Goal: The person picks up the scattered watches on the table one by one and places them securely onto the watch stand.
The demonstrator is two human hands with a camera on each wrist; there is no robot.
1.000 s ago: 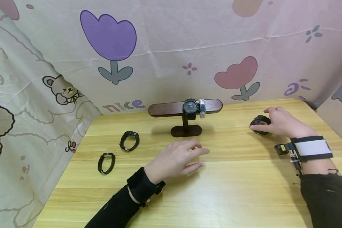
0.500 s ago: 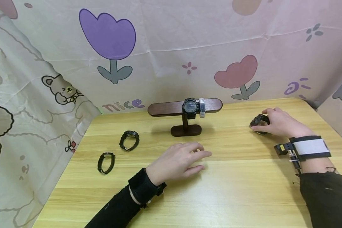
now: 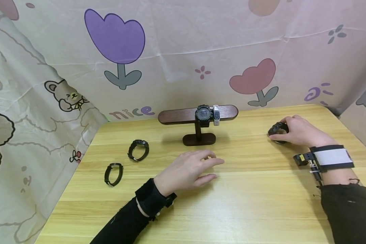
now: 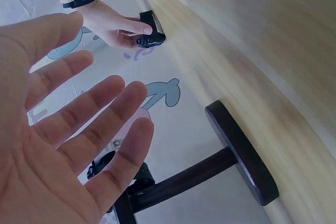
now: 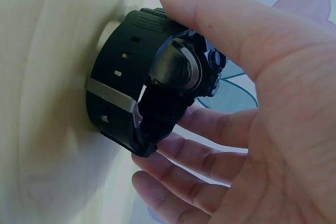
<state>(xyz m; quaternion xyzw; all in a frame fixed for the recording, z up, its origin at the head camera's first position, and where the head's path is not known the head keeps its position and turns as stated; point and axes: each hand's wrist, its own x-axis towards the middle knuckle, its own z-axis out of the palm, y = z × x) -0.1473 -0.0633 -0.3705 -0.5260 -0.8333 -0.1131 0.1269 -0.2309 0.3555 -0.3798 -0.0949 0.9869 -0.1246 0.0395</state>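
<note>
At the table's right side, my right hand (image 3: 303, 132) holds a black wristwatch (image 3: 275, 129) that has its strap buckled into a loop. The right wrist view shows the thumb on the upper edge of this watch (image 5: 118, 72) and the fingers behind it, its strap against the tabletop. My left hand (image 3: 184, 171) hovers palm down in front of a dark wooden watch stand (image 3: 177, 117), fingers spread and holding nothing. On the stand's bar sit a black digital watch (image 3: 204, 114) and, touching or close beside it, a slim silver-grey wristband (image 3: 216, 116).
Left on the wooden table (image 3: 231, 210), another looped black watch (image 3: 142, 143) stands on its side, with a thin black wristband (image 3: 121, 174) nearer the front. A printed cloth (image 3: 177, 40) hangs behind the table and along its left side.
My left hand drifts slightly right, then back left. The right hand stays at the same watch, with its fingertips shifting only a little. The other watches and the stand have not moved.
</note>
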